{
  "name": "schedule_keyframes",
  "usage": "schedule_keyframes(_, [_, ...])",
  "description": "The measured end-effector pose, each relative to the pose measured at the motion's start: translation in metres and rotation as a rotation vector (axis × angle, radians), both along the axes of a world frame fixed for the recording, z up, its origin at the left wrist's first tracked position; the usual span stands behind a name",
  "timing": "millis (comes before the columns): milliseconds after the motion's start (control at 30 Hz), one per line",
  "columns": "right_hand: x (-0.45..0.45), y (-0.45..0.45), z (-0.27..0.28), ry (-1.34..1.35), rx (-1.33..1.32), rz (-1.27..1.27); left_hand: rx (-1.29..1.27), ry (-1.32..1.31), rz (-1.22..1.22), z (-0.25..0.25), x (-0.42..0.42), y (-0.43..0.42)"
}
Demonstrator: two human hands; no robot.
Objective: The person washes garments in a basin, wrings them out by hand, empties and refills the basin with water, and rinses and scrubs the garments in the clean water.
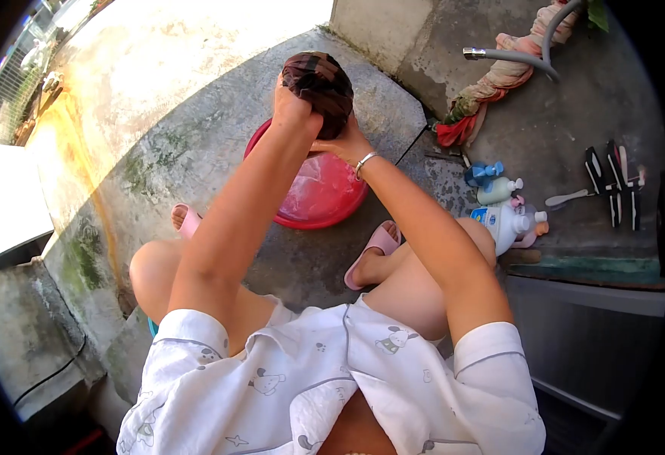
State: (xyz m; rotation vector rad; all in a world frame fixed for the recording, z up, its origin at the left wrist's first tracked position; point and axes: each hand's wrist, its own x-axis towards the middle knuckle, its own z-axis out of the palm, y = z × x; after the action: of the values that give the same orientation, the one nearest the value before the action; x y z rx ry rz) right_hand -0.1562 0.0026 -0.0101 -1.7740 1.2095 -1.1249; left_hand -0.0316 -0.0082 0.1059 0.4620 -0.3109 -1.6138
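A dark brown bunched cloth (321,87) is held up between my two hands, over the far edge of a red basin (328,193). On its left side, my left hand (293,108) grips the cloth, fingers mostly hidden behind it. My right hand (345,144), with a silver bracelet at the wrist, is closed round the cloth's lower end. Whitish suds or liquid show in the basin, which stands on the concrete between my feet.
Bottles (500,224) stand right of my knee. Brushes (615,182) lie farther right. A grey hose (514,56) and a twisted cloth (499,80) lie at the upper right. A metal-fronted cabinet (582,341) is at the lower right.
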Motion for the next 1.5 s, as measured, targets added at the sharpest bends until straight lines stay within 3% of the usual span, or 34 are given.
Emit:
schedule_keyframes(67, [0.007, 0.000, 0.009, -0.102, -0.073, 0.032, 0.051, 0.106, 0.028, -0.010, -0.001, -0.004])
schedule_keyframes(133, [0.009, 0.002, 0.031, -0.253, 0.220, -0.036, 0.076, 0.102, 0.054, -0.014, 0.007, -0.003])
schedule_keyframes(167, [0.009, -0.009, 0.008, -0.506, 0.252, -0.034, 0.099, 0.101, 0.075, -0.017, 0.013, -0.002])
schedule_keyframes(267, [0.004, -0.026, -0.007, -0.300, 0.229, -0.193, 0.118, 0.046, 0.067, -0.048, 0.042, -0.004])
schedule_keyframes(333, [0.012, -0.019, 0.015, -0.380, 0.259, -0.209, 0.086, 0.028, 0.027, -0.073, 0.060, 0.002])
schedule_keyframes(400, [0.015, -0.020, 0.020, -0.585, 0.278, -0.263, 0.229, -0.228, -0.141, -0.094, 0.070, 0.016])
schedule_keyframes(500, [0.014, -0.023, 0.026, -0.674, 0.276, -0.240, 0.137, -0.392, -0.307, -0.121, 0.077, 0.047])
schedule_keyframes(567, [0.012, -0.024, 0.031, -0.766, 0.334, -0.255, 0.131, -0.380, -0.386, -0.119, 0.085, 0.061])
schedule_keyframes(667, [0.013, -0.021, 0.035, -0.702, 0.297, -0.154, 0.123, -0.339, -0.539, -0.104, 0.086, 0.057])
schedule_keyframes(733, [0.019, -0.013, 0.034, -0.638, 0.280, -0.090, 0.300, -0.112, -0.605, -0.097, 0.084, 0.046])
schedule_keyframes(800, [0.032, -0.002, 0.036, -0.524, 0.240, 0.032, 0.312, -0.041, -0.584, -0.086, 0.076, 0.042])
schedule_keyframes(867, [0.044, 0.006, 0.035, -0.518, 0.225, 0.080, 0.392, -0.003, -0.409, -0.077, 0.069, 0.041])
schedule_keyframes(967, [0.051, 0.016, 0.040, -0.869, 0.551, 0.060, 0.417, 0.091, -0.356, -0.095, 0.066, 0.029])
schedule_keyframes(1100, [0.041, 0.004, 0.029, -0.938, 0.659, 0.064, 0.470, 0.100, -0.237, -0.106, 0.058, 0.024])
schedule_keyframes(1167, [0.033, -0.005, 0.028, -0.518, 0.557, 0.140, 0.513, 0.096, -0.102, -0.104, 0.058, 0.021])
schedule_keyframes(1200, [0.027, -0.006, 0.030, -0.517, 0.562, 0.134, 0.558, 0.087, 0.030, -0.103, 0.057, 0.020])
schedule_keyframes(1267, [0.013, -0.006, 0.036, -0.044, 0.335, 0.159, 0.535, 0.028, 0.104, -0.103, 0.059, 0.014])
schedule_keyframes(1333, [0.007, -0.004, 0.047, -0.028, 0.393, 0.256, 0.448, -0.146, 0.256, -0.087, 0.059, 0.015])
schedule_keyframes(1400, [0.008, 0.002, 0.060, -0.032, 0.260, 0.415, 0.421, -0.168, 0.312, -0.086, 0.059, 0.014])
schedule_keyframes(1500, [0.018, 0.007, 0.075, -0.130, 0.374, 0.306, 0.353, -0.280, 0.399, -0.082, 0.049, 0.017])
